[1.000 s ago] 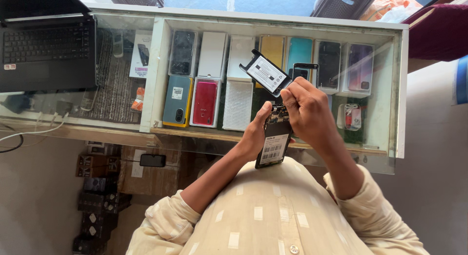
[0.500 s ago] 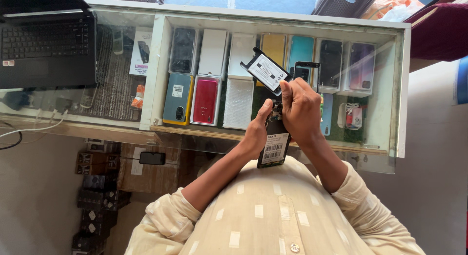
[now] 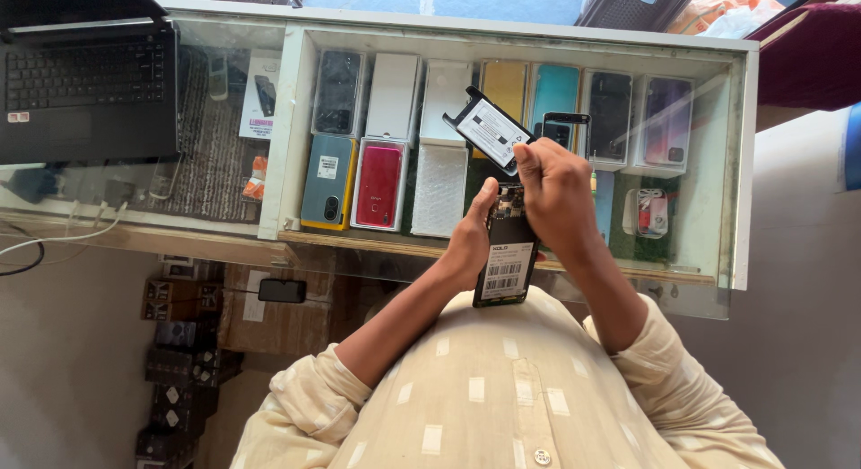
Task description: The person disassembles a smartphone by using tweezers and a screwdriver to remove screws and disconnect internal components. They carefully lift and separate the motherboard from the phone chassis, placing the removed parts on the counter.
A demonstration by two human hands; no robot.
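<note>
Phone, back cover off and barcode sticker showing, sits upright at the centre of the view, just above the person's chest. Left hand wraps its side from 9 o'clock, thumb raised along the edge, fingers closed around the body. Right hand is curled over the phone's top end at 1 o'clock and pinches a flat battery, which tilts up and away toward 11 o'clock, clear of the phone. A small dark frame shows just past the knuckles; whether the hand grips it I cannot tell.

Judging by this, the step in hand is the battery's fitting or removal. Seating it would call for lining its edge with the open bay and pressing flat.

Beyond, at 12 o'clock, a glass counter case holds rows of phone boxes and handsets: a blue handset, a red one, white boxes. A laptop rests on top at 10 o'clock.
</note>
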